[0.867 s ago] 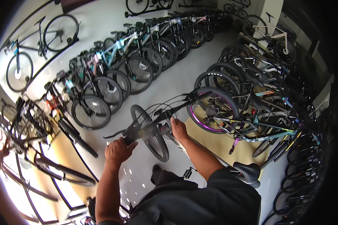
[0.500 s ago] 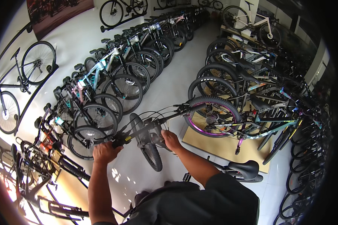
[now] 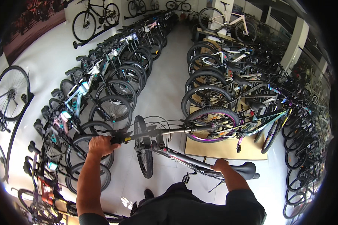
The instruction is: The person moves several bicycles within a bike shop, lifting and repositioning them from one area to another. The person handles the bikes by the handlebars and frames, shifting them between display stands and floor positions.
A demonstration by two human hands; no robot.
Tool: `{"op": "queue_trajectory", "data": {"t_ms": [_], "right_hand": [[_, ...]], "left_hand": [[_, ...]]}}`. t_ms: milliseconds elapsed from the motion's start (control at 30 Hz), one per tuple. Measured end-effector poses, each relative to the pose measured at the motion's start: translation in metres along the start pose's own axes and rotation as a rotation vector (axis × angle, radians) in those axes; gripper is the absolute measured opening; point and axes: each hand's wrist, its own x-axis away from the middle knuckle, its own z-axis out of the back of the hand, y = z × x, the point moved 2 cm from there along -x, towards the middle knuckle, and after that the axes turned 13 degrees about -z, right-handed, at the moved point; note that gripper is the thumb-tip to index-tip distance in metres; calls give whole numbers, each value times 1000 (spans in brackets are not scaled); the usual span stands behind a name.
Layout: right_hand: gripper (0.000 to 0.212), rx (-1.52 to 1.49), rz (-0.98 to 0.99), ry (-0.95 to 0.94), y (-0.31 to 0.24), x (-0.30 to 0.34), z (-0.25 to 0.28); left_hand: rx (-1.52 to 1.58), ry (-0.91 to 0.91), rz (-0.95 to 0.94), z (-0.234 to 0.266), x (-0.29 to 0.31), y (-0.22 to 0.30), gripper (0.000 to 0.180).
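Note:
A dark mountain bike stands upright in front of me, its front wheel to the left and its black saddle to the right. My left hand is closed around the grip at one end of the wide handlebar. Just ahead of the saddle, my right hand is closed on the rear part of the top tube; its fingertips are hidden beneath. Between the bike and my body a pedal sticks out. Cables loop forward from the handlebar.
Bicycles line the left side in a long row. On the right, more stand on a low wooden platform, the nearest with a purple-rimmed wheel close to my handlebar's far end. A pale floor aisle runs between the rows.
My right hand has gone from the front of the bike back to the top tube by the saddle. The left hand keeps its grip. My view has turned, showing more of the bike's frame.

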Motion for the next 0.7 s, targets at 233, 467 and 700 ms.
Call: {"op": "queue_trajectory", "data": {"t_ms": [233, 467, 700], "right_hand": [[64, 53, 192, -98, -5, 22, 26], [51, -14, 169, -143, -51, 23, 37], [54, 23, 183, -181, -102, 13, 27]], "left_hand": [[-16, -49, -107, 20, -95, -67, 63], [-34, -31, -182, 25, -158, -114, 56], [-93, 28, -303, 27, -232, -162, 56]]}}
